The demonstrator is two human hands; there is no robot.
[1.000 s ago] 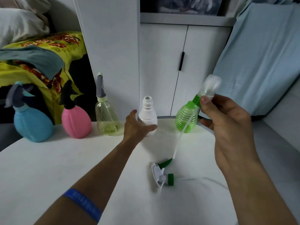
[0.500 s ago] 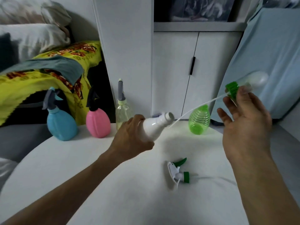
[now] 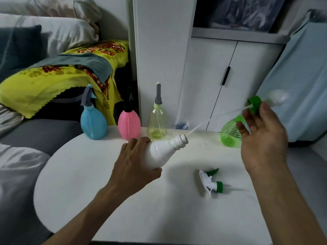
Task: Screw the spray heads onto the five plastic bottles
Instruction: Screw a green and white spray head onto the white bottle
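Above the table (image 3: pixel 106 200), left hand (image 3: pixel 134 167) grasping white bottle (image 3: pixel 162 152); right hand (image 3: pixel 261 138) pinching spray head (image 3: pixel 260 103).

Bare table (image 3: pixel 123 200) front, bottles (image 3: pixel 129 127) seemingly behind

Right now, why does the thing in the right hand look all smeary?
Head view: the spray head in the right hand is blurred by motion, while the white bottle in the left hand looks sharp; soft shadows fall on the table.

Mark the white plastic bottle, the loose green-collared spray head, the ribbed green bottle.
white plastic bottle (image 3: pixel 160 152), head view, shoulder.
loose green-collared spray head (image 3: pixel 210 183), head view, white body.
ribbed green bottle (image 3: pixel 230 134), head view, ribbed wall.
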